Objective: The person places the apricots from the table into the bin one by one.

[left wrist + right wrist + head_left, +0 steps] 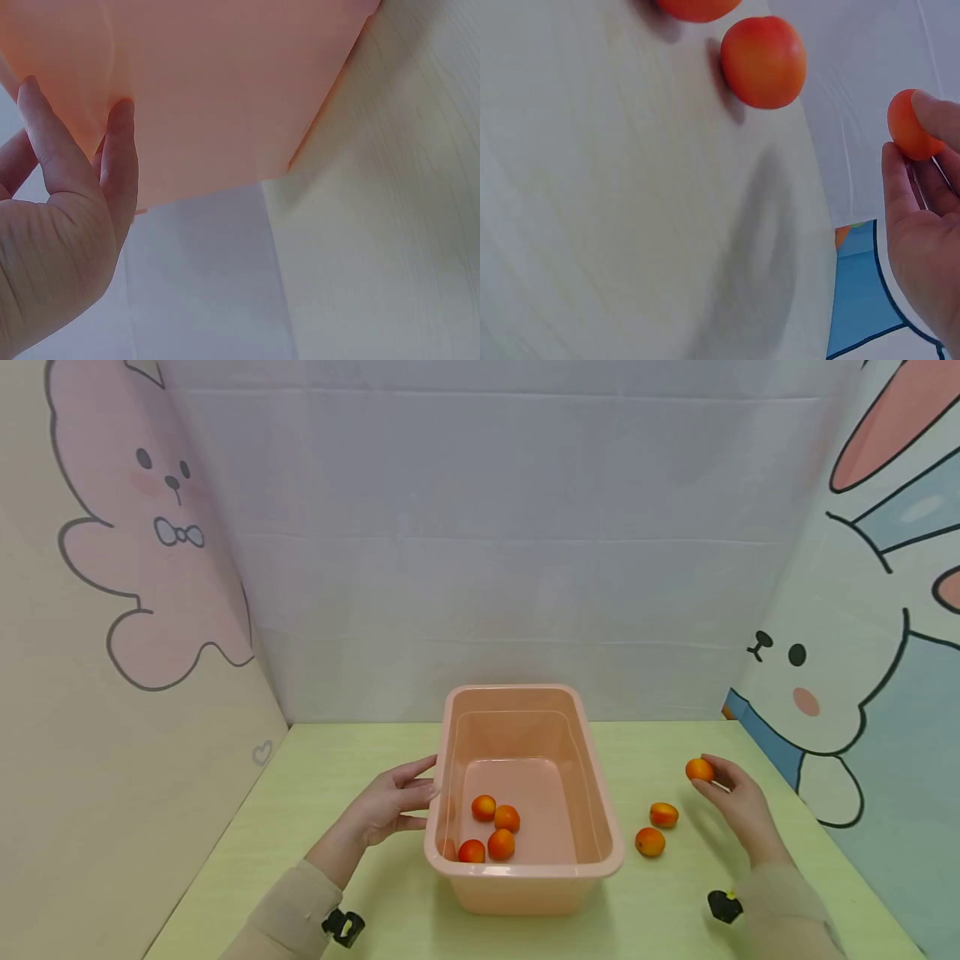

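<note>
We judge the step in hand to be carrying a single fruit [699, 769], so we should pinch lightly: it looks smooth and round, and a hard squeeze could make it slip. Our right hand [738, 802] holds it narrowly between thumb and fingertips, raised off the table [390, 910]. Two loose fruits [663, 814] [649, 842] lie left of that grip, lower and nearer to us. Farther left stands the tub [525, 893], with four fruits [501, 844] gathered toward its near left corner. Our left hand [390, 802], fingers spread and nearly straight, is at the tub's left wall; we cannot tell how firmly it presses.
</note>
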`<state>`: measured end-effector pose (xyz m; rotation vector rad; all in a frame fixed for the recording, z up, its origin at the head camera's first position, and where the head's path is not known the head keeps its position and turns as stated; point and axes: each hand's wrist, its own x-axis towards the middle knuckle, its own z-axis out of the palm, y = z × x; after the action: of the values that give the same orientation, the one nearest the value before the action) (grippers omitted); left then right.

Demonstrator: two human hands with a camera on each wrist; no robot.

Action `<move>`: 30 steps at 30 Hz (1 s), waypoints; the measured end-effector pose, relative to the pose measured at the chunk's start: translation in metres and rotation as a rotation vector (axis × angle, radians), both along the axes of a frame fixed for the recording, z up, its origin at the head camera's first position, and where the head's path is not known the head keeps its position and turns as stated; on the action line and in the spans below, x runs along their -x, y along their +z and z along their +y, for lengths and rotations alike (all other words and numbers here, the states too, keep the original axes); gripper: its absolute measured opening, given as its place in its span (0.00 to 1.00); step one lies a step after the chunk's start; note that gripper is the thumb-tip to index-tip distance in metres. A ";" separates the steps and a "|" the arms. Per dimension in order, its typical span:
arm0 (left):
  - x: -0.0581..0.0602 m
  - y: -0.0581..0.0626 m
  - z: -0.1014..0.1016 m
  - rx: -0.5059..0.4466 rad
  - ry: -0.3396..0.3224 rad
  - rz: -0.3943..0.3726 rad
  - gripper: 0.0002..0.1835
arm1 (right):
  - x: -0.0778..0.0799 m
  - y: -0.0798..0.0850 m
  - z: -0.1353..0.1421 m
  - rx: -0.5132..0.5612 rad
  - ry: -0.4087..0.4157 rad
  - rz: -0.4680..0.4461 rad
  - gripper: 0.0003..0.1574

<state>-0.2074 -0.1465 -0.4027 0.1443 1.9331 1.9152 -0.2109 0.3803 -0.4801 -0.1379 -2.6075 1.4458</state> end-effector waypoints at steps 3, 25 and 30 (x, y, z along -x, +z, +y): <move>0.000 -0.001 -0.001 -0.012 -0.019 0.011 0.37 | 0.005 0.011 -0.007 0.009 0.015 0.037 0.43; 0.000 0.000 -0.004 -0.020 -0.026 0.018 0.36 | 0.039 0.106 -0.059 0.057 0.112 0.212 0.39; 0.001 -0.001 -0.002 -0.019 -0.024 0.013 0.36 | 0.044 0.129 -0.077 0.141 0.160 0.230 0.39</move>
<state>-0.2083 -0.1488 -0.4033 0.1851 1.9134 1.9215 -0.2547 0.3033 -0.3507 0.2131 -2.3784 1.5921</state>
